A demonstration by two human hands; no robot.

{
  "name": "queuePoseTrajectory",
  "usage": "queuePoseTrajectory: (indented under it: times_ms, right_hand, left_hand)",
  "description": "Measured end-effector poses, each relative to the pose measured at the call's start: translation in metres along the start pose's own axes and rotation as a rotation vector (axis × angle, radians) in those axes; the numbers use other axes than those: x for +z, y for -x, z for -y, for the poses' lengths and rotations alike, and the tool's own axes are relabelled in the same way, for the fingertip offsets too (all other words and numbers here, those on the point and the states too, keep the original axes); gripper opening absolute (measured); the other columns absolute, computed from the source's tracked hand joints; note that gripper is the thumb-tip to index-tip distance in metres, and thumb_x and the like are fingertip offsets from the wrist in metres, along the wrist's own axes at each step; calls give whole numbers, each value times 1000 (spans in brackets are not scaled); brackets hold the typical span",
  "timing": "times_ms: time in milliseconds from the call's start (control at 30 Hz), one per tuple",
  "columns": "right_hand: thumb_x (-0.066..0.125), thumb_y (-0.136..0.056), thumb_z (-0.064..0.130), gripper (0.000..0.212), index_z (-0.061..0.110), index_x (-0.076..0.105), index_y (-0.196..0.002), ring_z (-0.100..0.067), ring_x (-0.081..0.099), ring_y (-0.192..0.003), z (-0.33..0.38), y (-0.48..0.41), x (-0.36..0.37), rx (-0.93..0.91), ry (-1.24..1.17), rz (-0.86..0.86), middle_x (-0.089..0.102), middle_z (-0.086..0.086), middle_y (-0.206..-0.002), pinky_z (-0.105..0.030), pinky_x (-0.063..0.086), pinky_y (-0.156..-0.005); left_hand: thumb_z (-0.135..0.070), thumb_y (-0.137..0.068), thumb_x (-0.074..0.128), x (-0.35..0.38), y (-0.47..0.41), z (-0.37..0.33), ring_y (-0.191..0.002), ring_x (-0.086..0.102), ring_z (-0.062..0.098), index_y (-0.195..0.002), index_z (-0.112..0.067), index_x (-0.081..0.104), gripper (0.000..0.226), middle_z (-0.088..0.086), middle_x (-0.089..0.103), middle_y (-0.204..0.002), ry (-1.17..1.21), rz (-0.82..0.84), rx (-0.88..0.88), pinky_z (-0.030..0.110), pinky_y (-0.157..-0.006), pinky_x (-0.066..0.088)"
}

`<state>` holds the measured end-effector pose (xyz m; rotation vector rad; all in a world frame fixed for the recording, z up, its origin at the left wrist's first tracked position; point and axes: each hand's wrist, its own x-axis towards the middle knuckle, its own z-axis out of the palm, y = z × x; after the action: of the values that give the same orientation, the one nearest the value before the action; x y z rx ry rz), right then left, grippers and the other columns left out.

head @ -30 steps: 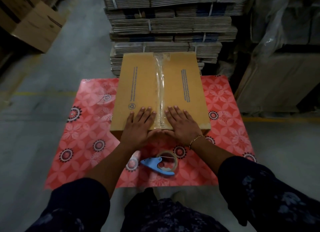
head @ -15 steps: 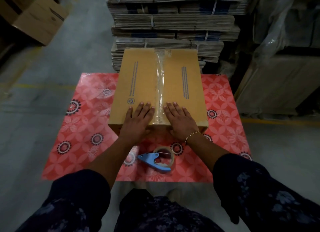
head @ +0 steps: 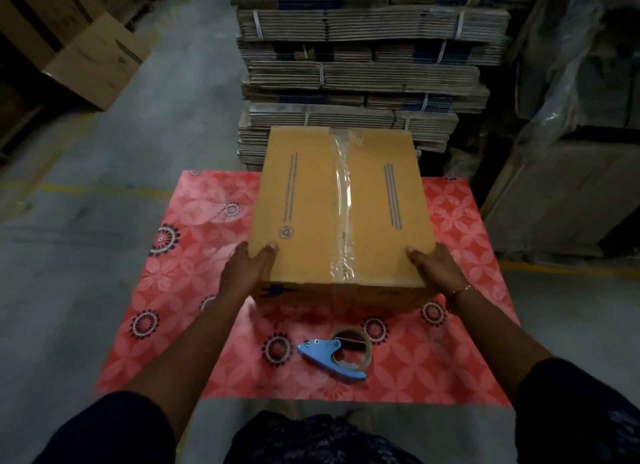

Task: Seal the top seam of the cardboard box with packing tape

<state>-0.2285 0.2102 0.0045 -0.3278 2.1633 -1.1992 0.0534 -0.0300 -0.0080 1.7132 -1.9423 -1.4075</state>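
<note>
The cardboard box (head: 341, 207) sits at the centre of the red patterned bench (head: 194, 290), its long axis running from 6 toward 12 o'clock. A strip of clear packing tape (head: 343, 200) runs along the top seam from the far edge to the near edge and looks wrinkled near the 6 o'clock end, where it seems to fold over onto the front face. The seam therefore appears sealed.

The left hand (head: 247, 273) grips the box's near left corner at about 8 o'clock, thumb on the top panel and fingers (head: 242, 252) wrapped down the side. The right hand (head: 434, 267) mirrors it at about 4 o'clock on the near right corner, thumb on top, the rest curled around the side wall. Both hands are clenched on the box, not on the tape. The blue tape dispenser (head: 334, 356), with its roll, lies loose on the bench at 6 o'clock, near the box and apart from both hands.

What could go wrong from here: the hold is only at the two near corners, so if the box is lifted or swung, its far end may sag or drag on the bench and the corners may slip out of the palms. The wrinkled tape end near 6 o'clock may not be bonded flat; flexing the flaps under load could peel it and reopen the seam. Pulling the box toward 6 o'clock could also knock the dispenser off the bench edge
</note>
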Motion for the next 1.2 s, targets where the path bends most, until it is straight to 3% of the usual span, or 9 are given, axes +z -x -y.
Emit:
queuePoseTrajectory:
  times_ms: [200,333,633,733,833,900,1033,1133,1200]
  right_hand:
    - [73,-90,27,41,9,64,-125,-27,69,-104,0,10,22,-82,-32,-21,72,-9,-117,-39,56,-91]
    - [76,-69,61,73,23,59,-129,-22,71,-104,7,20,62,-66,-18,1,72,1,-119,-48,56,-95]
    - [67,-70,79,82,35,51,-138,-19,68,-112,9,26,112,-55,38,83,68,6,-129,-48,54,-98]
    - [52,-80,77,71,32,52,-135,-23,61,-118,8,44,98,25,16,35,61,4,-133,-47,50,-101]
    - [47,-93,63,43,23,60,-104,-28,68,-89,-12,74,82,139,-39,-79,71,-6,-109,-45,54,-79]
    - [53,-92,58,40,19,58,-95,-31,71,-74,-38,94,77,196,96,-120,74,-12,-93,-48,58,-66]
    - [55,-78,77,67,11,55,-93,-30,71,-64,-89,125,99,400,330,70,73,-10,-80,-39,56,-59]
    - [63,-67,81,76,12,53,-98,-25,68,-67,-115,130,124,488,211,65,66,-7,-87,-30,54,-50]
    - [71,-77,57,59,14,49,-110,-32,73,-76,-117,133,132,575,44,15,68,-15,-99,-41,62,-58]
  left_hand:
    - [-78,-63,61,-16,-7,20,-106,69,30,-129,-26,62,84,3,73,-120,124,-7,28,50,-95,55]
    - [-78,-62,69,-59,-27,52,-101,73,27,-121,-27,68,79,3,77,-113,163,-41,43,54,-94,57]
    - [-81,-66,63,-111,-32,74,-106,70,26,-131,-27,60,85,1,73,-121,66,-17,64,51,-96,56]
    - [-66,-76,58,-107,-32,65,-114,63,36,-128,-19,57,69,12,67,-125,-168,-137,233,53,-95,53]
    - [-46,-83,57,-87,-23,46,-130,49,46,-133,-4,57,65,25,55,-139,-381,-294,519,57,-104,42]
    - [-47,-86,53,-68,-19,31,-135,47,45,-133,-7,59,62,22,55,-144,-457,-242,720,57,-108,40]
    - [-57,-89,45,-27,-9,10,-146,38,34,-138,-20,55,62,10,46,-156,-617,-29,796,55,-114,30]
    - [-63,-92,38,-6,-1,11,-149,32,33,-142,-22,49,65,10,40,-161,-746,33,809,59,-116,23]
    - [-64,-92,38,-6,-2,13,-151,30,33,-143,-22,47,66,10,38,-162,-760,36,800,61,-118,21]
